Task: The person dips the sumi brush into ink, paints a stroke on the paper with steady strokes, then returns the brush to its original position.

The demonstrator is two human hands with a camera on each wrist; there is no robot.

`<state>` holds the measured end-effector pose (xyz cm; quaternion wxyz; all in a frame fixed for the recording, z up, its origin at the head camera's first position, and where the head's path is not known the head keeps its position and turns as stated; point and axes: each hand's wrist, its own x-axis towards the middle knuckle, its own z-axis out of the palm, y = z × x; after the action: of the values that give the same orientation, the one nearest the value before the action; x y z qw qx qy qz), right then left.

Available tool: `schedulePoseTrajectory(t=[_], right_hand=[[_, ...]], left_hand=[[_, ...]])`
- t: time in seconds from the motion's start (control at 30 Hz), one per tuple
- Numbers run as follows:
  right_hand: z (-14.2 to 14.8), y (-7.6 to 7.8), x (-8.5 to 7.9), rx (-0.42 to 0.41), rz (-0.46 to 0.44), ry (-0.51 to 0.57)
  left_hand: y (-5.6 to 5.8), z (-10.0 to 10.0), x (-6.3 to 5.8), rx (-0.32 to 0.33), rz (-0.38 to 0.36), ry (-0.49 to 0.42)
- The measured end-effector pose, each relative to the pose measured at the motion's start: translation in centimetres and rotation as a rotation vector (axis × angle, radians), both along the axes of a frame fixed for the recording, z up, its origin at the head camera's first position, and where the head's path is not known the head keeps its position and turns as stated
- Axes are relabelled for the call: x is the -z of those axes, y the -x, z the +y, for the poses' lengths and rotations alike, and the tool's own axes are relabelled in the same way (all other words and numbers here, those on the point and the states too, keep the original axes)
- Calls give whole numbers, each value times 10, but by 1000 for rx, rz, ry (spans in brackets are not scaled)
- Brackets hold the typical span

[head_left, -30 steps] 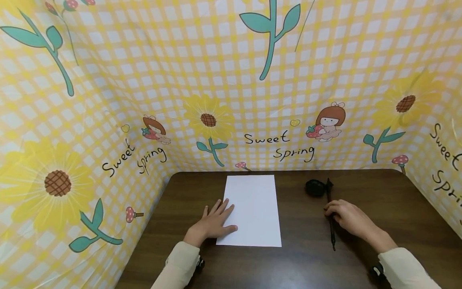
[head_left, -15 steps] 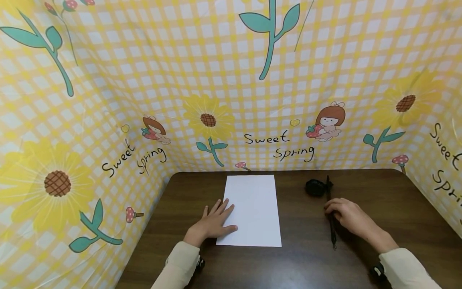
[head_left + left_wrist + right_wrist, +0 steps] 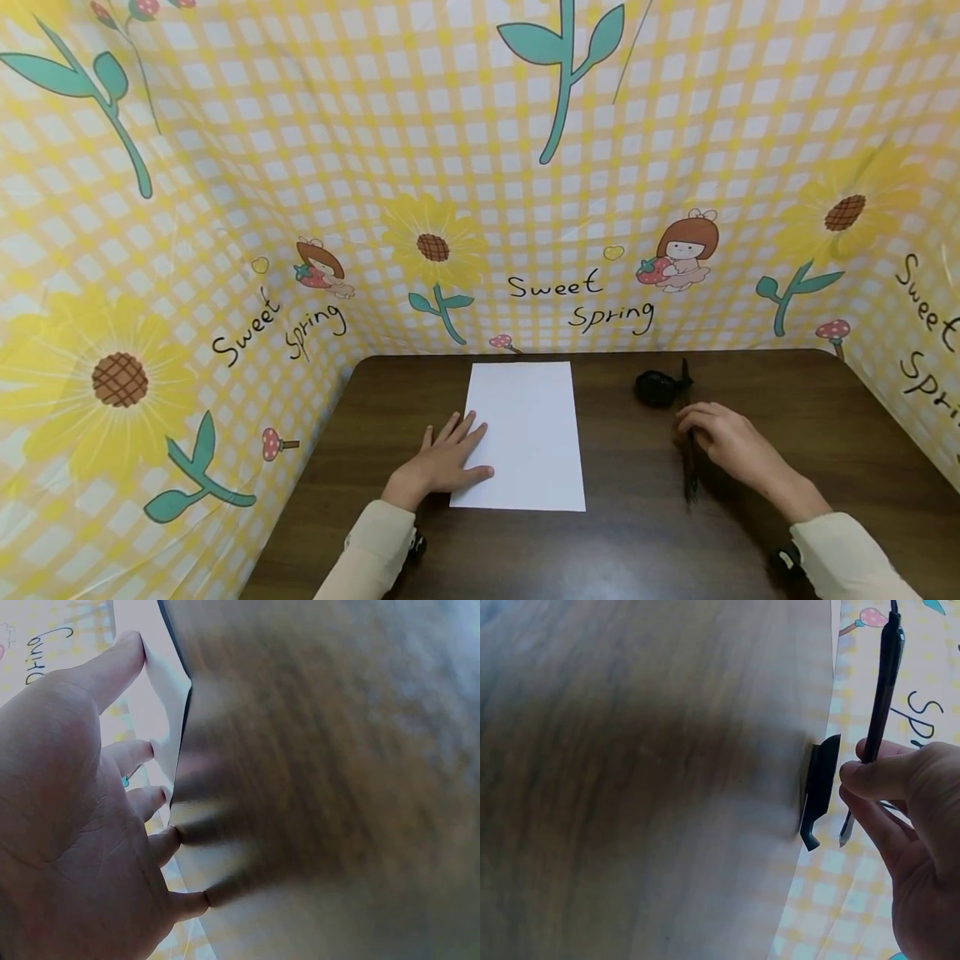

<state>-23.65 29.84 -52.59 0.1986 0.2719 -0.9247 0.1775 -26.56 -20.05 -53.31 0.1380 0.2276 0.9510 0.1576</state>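
My left hand [image 3: 442, 462] rests with spread fingers on the left edge of a white sheet of paper [image 3: 532, 433]; the left wrist view shows its palm side and the paper [image 3: 154, 675] under the thumb. My right hand [image 3: 723, 437] pinches a dark, slender calligraphy brush [image 3: 885, 682] between thumb and fingers. A loop shows at the brush's near end and a greyish pointed tip at its far end. Just beyond that hand lies a black, oval ink dish [image 3: 655, 388]. The brush's far end is beside the dish; whether they touch, I cannot tell.
A dark brown wooden table [image 3: 622, 542] lies under everything. Yellow checked cloth [image 3: 480, 183] with printed flowers and lettering hangs behind the table and along both sides. A dark band with a device [image 3: 785, 562] sits at my right wrist.
My right hand has shifted slightly away from me with the brush, whose near end has moved the same way. The left hand, paper and black dish stay where they were.
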Motion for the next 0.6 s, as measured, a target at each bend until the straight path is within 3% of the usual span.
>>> schedulePoseTrajectory(t=[0.13,0.2,0.5,0.6], right_hand=[[-2,2,-3,-6,48,7],[-3,2,-4,-7,61,13],[-5,-1,-10,6,82,39],[-6,1,-11,4,121,51]], left_hand=[[3,-3,3,-1,-4,-12],[0,0,-5,-12,-20,2],[-1,0,-9,-4,-20,6],[1,-2,0,5,-2,-13]])
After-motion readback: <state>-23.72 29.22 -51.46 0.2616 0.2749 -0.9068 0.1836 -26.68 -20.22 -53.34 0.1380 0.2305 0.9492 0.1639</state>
